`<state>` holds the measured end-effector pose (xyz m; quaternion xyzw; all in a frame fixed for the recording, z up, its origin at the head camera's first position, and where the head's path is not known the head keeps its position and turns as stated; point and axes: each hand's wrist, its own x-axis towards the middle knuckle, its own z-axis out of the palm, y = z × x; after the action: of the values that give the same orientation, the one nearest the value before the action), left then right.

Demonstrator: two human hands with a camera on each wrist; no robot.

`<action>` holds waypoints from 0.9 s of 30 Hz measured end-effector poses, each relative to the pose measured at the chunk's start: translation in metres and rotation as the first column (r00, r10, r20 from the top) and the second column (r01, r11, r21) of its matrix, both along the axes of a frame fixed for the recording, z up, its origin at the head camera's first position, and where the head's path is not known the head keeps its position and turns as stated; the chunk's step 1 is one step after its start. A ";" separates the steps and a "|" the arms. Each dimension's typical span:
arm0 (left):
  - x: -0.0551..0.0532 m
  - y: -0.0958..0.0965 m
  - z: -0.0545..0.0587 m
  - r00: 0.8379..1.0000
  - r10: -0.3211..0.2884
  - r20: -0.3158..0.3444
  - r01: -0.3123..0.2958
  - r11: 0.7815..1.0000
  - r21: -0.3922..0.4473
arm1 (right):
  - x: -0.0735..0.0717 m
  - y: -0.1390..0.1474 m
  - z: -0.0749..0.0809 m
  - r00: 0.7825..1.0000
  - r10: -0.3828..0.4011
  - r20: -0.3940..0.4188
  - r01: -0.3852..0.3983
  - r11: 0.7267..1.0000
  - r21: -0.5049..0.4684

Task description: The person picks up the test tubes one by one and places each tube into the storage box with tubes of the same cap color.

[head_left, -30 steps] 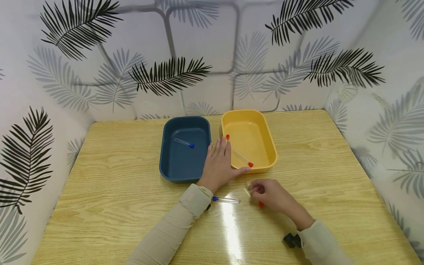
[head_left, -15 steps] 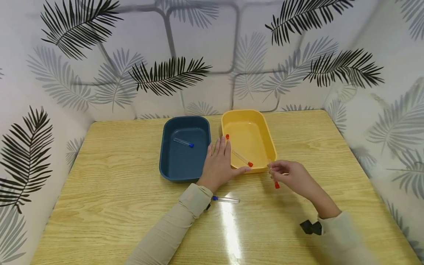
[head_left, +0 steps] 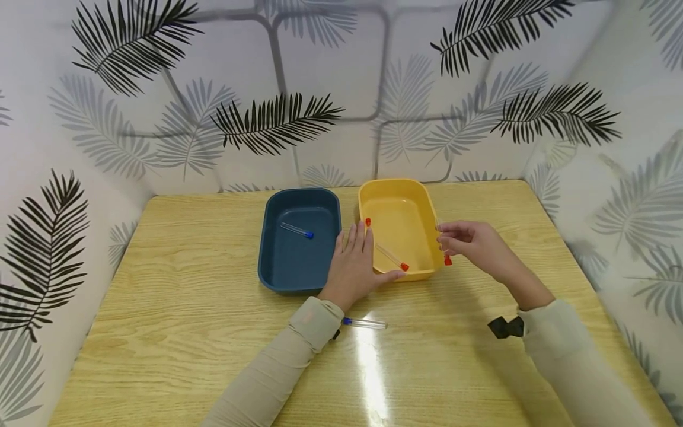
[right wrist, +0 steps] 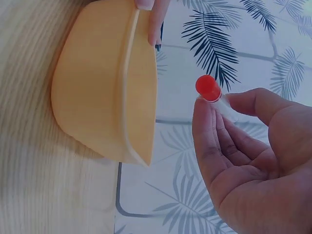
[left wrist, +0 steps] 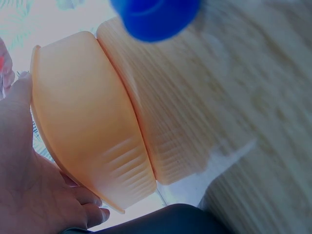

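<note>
Red-capped clear slim tube [right wrist: 208, 88]: we have it just to the right of the deep, round-cornered yellow tray [head_left: 397, 219], its cap turned back toward us, its body mostly hidden by our fingers.
Right hand [head_left: 477, 249]: we pinch that tube between thumb and fingertips, beside the tray's right rim; we cannot tell exactly how high.
Left hand [head_left: 350, 268]: we have it spread wide, fingers extended at the yellow tray's left rim, thumb touching the near rim.
Inside the yellow: a second clear tube with a red cap [head_left: 391, 256] lies slantwise toward the near end; another small red cap [head_left: 368, 222] shows at the left wall, by our fingertips, its body hidden from us.
Dark blue round-cornered tray [head_left: 299, 267]: just left of the yellow one, holding one clear tube with a blue cap [head_left: 296, 230].
Pale wood-grain table [head_left: 176, 332]: another clear blue-capped tube [head_left: 365, 324] lies near our left wrist.
Pinch: we judge a light, even grip best, since something so slim and smooth could roll between our fingertips.
Rim: for a crossing, we would raise cap and body well clear of it.
Tray floor: its right half looks the safer side, away from the slanting tube; lowering close before releasing should limit bouncing.
</note>
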<state>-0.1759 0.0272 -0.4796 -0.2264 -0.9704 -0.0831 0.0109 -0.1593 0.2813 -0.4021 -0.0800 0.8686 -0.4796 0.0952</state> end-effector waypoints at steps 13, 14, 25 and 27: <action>0.000 -0.001 -0.002 1.000 0.011 0.002 -0.011 1.000 0.004 | -0.050 -0.008 -0.009 0.999 -0.014 0.052 0.015 1.000 -0.004; 0.000 -0.001 -0.002 1.000 0.011 0.001 -0.011 1.000 0.003 | -0.053 -0.008 -0.010 0.998 -0.011 0.057 0.011 1.000 -0.008; -0.001 0.000 -0.004 1.000 -0.001 -0.021 0.001 1.000 -0.003 | -0.085 -0.015 -0.027 0.999 0.013 0.051 -0.012 1.000 -0.015; -0.001 0.000 -0.004 1.000 -0.001 -0.025 0.001 1.000 -0.004 | -0.090 -0.017 -0.030 0.998 0.025 0.058 -0.024 1.000 -0.007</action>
<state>-0.1771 0.0276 -0.4833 -0.2278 -0.9703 -0.0782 0.0226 -0.2493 0.2645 -0.4326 -0.0771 0.8630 -0.4833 0.1258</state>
